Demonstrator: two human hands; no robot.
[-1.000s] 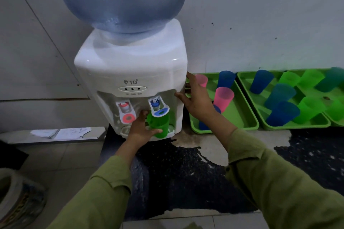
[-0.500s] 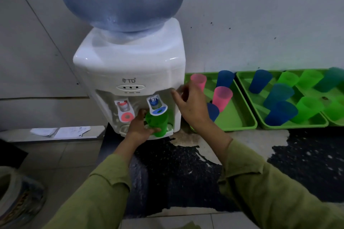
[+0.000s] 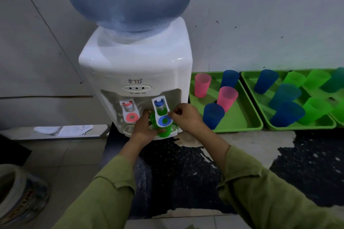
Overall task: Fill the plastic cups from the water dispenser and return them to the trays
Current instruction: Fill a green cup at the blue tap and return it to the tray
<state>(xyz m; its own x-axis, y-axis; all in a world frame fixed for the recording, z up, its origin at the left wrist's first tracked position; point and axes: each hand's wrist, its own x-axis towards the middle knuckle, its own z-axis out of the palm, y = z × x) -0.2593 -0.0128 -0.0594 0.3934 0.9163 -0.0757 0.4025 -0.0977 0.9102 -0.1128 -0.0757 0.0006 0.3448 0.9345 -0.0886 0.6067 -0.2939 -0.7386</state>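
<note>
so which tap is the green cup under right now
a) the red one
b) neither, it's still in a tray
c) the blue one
c: the green cup, gripped by the left hand, sits on the drip tray directly beneath the blue tap, while the red tap has nothing under it.

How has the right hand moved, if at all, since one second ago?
Yes. The right hand moved left, from the right side of the white dispenser to its blue tap lever.
</note>
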